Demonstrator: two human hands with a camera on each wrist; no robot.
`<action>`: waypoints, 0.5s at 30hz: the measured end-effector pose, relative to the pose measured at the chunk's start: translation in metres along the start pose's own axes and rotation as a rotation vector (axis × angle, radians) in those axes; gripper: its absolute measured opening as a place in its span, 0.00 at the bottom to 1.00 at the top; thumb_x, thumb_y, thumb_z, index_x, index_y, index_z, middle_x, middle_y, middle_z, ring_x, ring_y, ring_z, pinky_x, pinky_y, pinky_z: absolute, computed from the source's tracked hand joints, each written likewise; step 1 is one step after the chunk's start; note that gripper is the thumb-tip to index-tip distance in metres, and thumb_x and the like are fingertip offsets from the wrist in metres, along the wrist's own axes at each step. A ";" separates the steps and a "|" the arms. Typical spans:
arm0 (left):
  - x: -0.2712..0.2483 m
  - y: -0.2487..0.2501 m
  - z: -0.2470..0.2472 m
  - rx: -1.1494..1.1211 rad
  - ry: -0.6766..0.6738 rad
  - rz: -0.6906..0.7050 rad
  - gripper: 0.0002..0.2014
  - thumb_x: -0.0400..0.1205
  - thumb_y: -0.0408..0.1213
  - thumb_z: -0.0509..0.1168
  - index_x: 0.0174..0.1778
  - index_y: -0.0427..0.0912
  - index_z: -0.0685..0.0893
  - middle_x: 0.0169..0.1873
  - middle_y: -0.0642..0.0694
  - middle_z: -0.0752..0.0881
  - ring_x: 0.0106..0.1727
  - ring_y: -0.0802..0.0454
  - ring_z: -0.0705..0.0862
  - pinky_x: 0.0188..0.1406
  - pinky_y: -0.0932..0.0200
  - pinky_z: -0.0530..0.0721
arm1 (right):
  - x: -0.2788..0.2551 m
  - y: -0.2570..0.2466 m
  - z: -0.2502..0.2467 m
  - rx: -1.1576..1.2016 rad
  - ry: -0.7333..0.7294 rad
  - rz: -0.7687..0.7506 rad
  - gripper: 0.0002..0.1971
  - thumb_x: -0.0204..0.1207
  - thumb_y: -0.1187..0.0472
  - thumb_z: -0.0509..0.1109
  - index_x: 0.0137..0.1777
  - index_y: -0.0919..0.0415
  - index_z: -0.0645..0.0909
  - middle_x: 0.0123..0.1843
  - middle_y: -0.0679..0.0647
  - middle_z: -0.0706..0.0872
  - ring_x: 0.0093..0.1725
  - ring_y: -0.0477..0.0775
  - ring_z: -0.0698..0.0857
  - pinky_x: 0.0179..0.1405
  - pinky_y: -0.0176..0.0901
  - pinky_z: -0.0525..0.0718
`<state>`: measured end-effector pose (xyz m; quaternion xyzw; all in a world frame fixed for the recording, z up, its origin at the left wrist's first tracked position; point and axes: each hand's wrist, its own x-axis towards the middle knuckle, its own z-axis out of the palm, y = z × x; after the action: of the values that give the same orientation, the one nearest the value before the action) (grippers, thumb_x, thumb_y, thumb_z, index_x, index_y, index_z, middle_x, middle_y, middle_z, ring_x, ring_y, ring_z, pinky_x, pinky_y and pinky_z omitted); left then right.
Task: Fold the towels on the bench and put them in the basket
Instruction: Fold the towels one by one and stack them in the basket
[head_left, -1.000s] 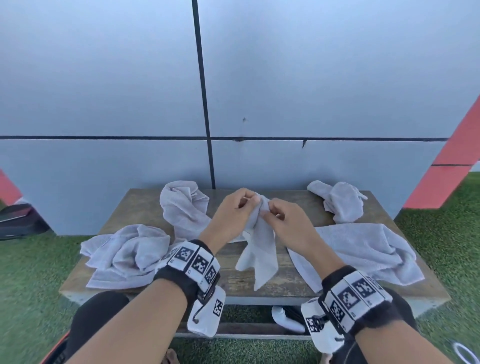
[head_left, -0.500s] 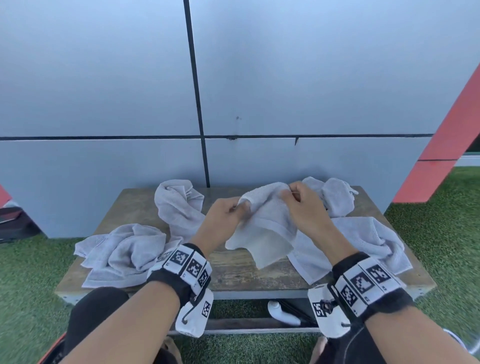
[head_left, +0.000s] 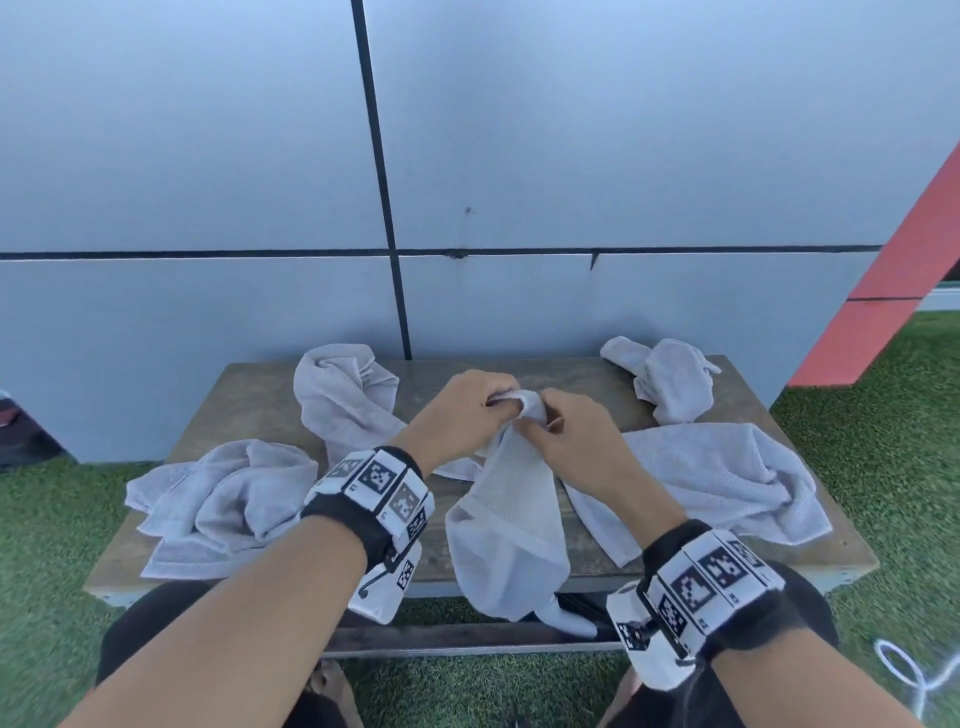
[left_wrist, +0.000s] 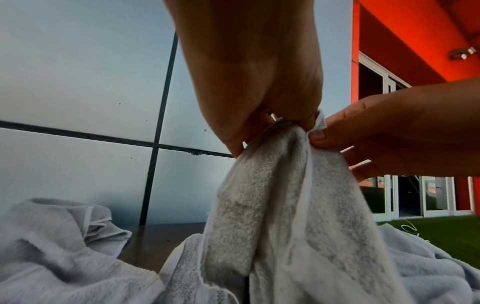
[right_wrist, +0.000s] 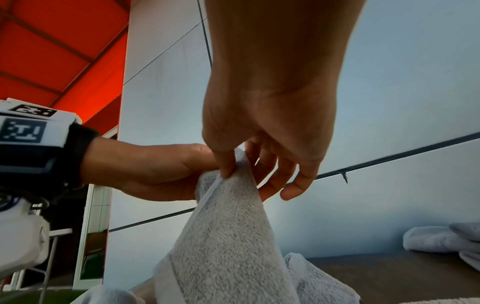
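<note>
Held towel (head_left: 506, 525): pale grey terry, pinched at its top edge by left hand (head_left: 462, 415) and right hand (head_left: 576, 441), both closed on the cloth above the wooden surface (head_left: 587, 379); the lower part is draped past the near edge. The fingertips are partly hidden by the cloth. Four further towels are left crumpled on the surface: near left (head_left: 223, 504), back left (head_left: 345, 400), back right (head_left: 670, 382), near right (head_left: 717, 478). Wrist bands (head_left: 379, 483) are printed with square black-and-white codes; no readable writing is made out.
</note>
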<state>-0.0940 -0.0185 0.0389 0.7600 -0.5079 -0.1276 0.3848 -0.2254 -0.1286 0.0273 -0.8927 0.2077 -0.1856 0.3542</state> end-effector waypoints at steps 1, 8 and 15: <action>0.000 -0.003 -0.001 -0.005 -0.017 -0.003 0.16 0.81 0.33 0.64 0.27 0.48 0.73 0.25 0.54 0.73 0.27 0.59 0.69 0.31 0.60 0.67 | 0.001 0.002 -0.001 0.000 0.013 -0.007 0.17 0.80 0.56 0.70 0.34 0.63 0.70 0.27 0.47 0.73 0.26 0.45 0.69 0.28 0.36 0.67; 0.001 -0.040 -0.008 0.017 -0.003 -0.090 0.20 0.85 0.44 0.68 0.31 0.36 0.73 0.27 0.49 0.71 0.29 0.58 0.66 0.33 0.57 0.64 | 0.009 0.018 -0.012 0.069 0.155 0.062 0.13 0.83 0.57 0.66 0.36 0.47 0.77 0.29 0.43 0.78 0.31 0.43 0.75 0.32 0.33 0.69; 0.021 -0.013 -0.002 0.006 -0.008 0.049 0.09 0.86 0.37 0.64 0.39 0.43 0.82 0.32 0.52 0.82 0.34 0.61 0.76 0.35 0.67 0.71 | 0.018 0.020 -0.003 -0.029 0.087 -0.028 0.13 0.73 0.39 0.68 0.50 0.45 0.82 0.46 0.39 0.87 0.51 0.47 0.83 0.54 0.48 0.81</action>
<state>-0.0748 -0.0336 0.0353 0.7480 -0.5282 -0.1197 0.3835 -0.2166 -0.1528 0.0181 -0.8917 0.2131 -0.2263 0.3291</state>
